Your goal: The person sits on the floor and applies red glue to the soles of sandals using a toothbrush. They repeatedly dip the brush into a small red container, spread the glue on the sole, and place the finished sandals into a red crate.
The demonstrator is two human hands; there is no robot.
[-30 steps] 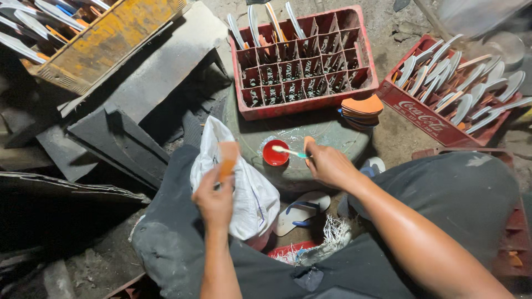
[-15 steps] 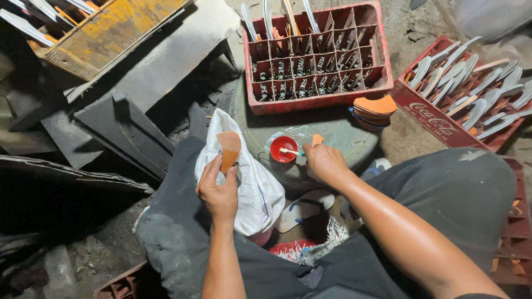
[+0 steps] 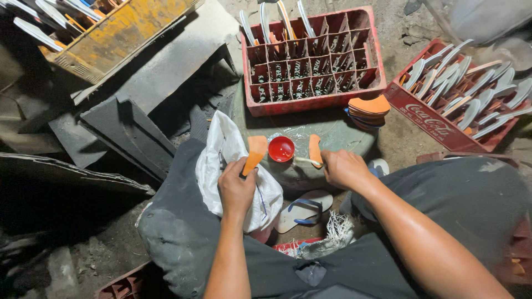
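Orange sole piece (image 3: pixel 255 154), flat and tapered, stands nearly upright in the left hand (image 3: pixel 235 188), pinched at its lower end above a white bag (image 3: pixel 219 160) that lies on the person's left knee. The right hand (image 3: pixel 344 168) is closed around a thin stick (image 3: pixel 303 160) whose tip points into a small red bowl (image 3: pixel 281 149). A second orange piece (image 3: pixel 315 149) lies just beside that hand, on a round plastic-covered bench (image 3: pixel 338 135) in front of the person. At the bench's far right edge sits a stack of orange pieces (image 3: pixel 368 108). Behind the bench is a red crate (image 3: pixel 313 61) with many compartments, a few holding upright soles. Another red crate (image 3: pixel 460 105) to the right is packed with pale soles. A yellow crate (image 3: pixel 119 33) stands at the upper left. A sandal (image 3: pixel 302 207) with blue straps lies on the ground between the knees.
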